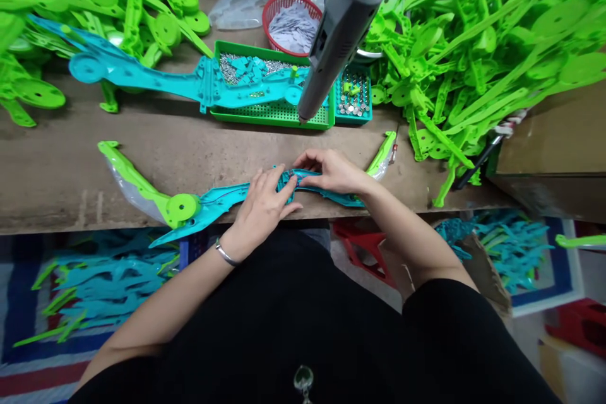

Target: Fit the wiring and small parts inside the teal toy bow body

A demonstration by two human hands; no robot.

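Observation:
A blue plastic bow-shaped shell (220,201) lies along the table's front edge, its inner side up, with a thin dark wire in it. A green arm with a round disc (182,207) and clear film joins its left end. Another green arm (384,150) sticks up at the right end. My left hand (262,202) lies over the shell just left of its middle, gripping it with fingers and thumb. At the middle, my right hand (329,172) pinches into the shell; any small part between its fingertips is hidden.
A grey electric screwdriver (338,38) hangs over the table. Behind lie another blue shell (156,79), a green tray (274,117) of screws, a blue tray (354,117) and a red basket (269,16). Green part piles (516,44) flank them. Blue parts (118,284) lie below.

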